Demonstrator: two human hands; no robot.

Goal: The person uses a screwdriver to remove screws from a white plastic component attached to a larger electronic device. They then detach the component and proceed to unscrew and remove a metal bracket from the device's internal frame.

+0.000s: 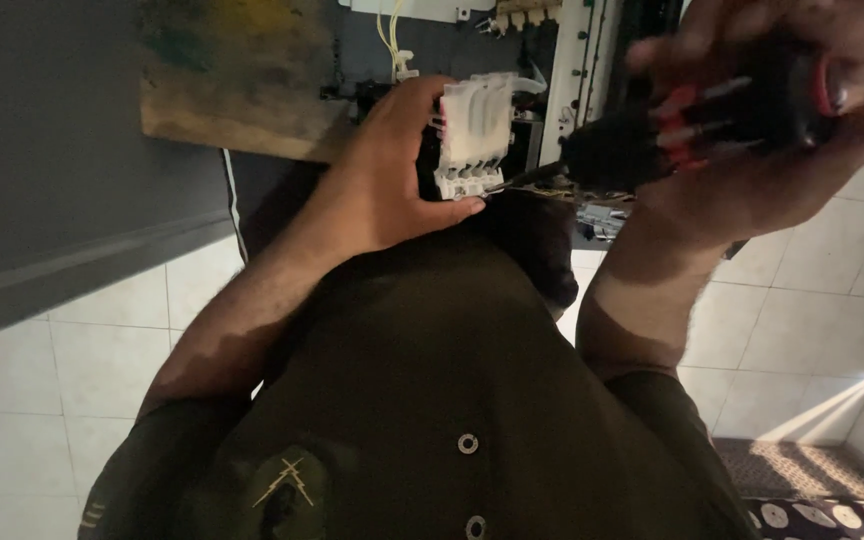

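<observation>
The left hand (387,180) grasps a white breaker block (474,135), thumb under its lower edge and fingers hidden behind it. The right hand (762,110) is clenched around a black and red screwdriver (682,125), whose thin tip touches the block's lower right corner. The right hand's fingers blur near the frame edge, and the dim panel (572,60) behind is hard to make out.
</observation>
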